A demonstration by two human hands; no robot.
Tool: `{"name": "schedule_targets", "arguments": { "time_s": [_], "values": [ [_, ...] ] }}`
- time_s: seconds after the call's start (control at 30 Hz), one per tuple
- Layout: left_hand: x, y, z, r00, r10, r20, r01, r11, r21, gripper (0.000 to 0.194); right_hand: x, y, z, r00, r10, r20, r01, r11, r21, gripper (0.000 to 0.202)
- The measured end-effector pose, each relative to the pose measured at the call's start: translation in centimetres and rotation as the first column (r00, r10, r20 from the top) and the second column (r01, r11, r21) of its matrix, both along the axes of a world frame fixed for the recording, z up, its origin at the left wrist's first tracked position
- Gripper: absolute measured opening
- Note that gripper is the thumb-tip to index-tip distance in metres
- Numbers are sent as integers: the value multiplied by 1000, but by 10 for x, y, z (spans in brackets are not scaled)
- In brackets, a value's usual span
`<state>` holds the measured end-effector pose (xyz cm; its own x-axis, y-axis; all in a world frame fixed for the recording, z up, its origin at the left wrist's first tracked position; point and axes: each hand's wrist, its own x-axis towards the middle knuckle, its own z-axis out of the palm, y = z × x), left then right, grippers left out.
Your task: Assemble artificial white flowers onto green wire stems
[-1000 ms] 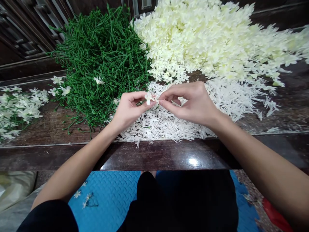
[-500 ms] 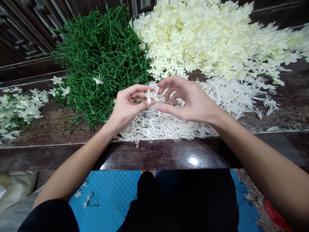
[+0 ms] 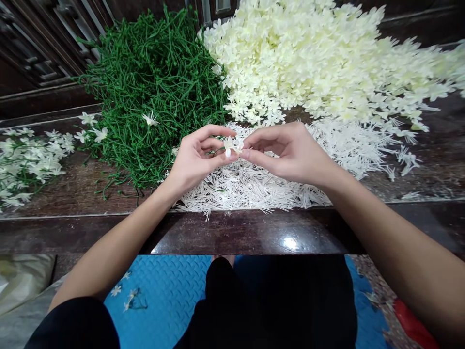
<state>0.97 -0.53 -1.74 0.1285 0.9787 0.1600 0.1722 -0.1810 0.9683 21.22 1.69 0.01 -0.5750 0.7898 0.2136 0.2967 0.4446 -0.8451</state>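
Observation:
Between my hands is a small white artificial flower (image 3: 229, 144), raised over a heap of thin white stamen pieces (image 3: 254, 191). My left hand (image 3: 199, 152) pinches it from the left with thumb and fingertips. From the right, my right hand (image 3: 283, 149) closes thumb and forefinger on the flower's right-hand petals. Part of the flower is hidden by my fingertips. Behind my left hand rises a tangled pile of green plastic stems (image 3: 156, 82). A large mound of cream-white petal pieces (image 3: 308, 58) lies beyond my right hand.
Flowers fixed on green stems (image 3: 32, 160) lie at the far left of the dark wooden bench (image 3: 232, 230). A few flowers (image 3: 132, 298) have fallen onto the blue floor mat (image 3: 167, 291). Carved dark wood (image 3: 39, 43) stands at the back left.
My right hand's fingers, apart half a second ago, have come together on the flower's right side. My left hand and the flower have shifted slightly to the right.

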Motion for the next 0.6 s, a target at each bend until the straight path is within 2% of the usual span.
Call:
{"name": "schedule_targets", "arguments": {
  "time_s": [0.27,0.43,0.6],
  "values": [
    [1,2,0,996,20,90,-15,999,-49,39,1,5,-2,999,-18,-50,18,1000,5,8],
    [2,2,2,987,2,162,18,993,-120,41,-2,4,-8,996,34,-77,-42,993,-110,9],
    [-2,5,-1,976,-27,216,48,995,-92,45,-5,4,-14,996,74,-44,-79,988,-130,7]
  ]
}}
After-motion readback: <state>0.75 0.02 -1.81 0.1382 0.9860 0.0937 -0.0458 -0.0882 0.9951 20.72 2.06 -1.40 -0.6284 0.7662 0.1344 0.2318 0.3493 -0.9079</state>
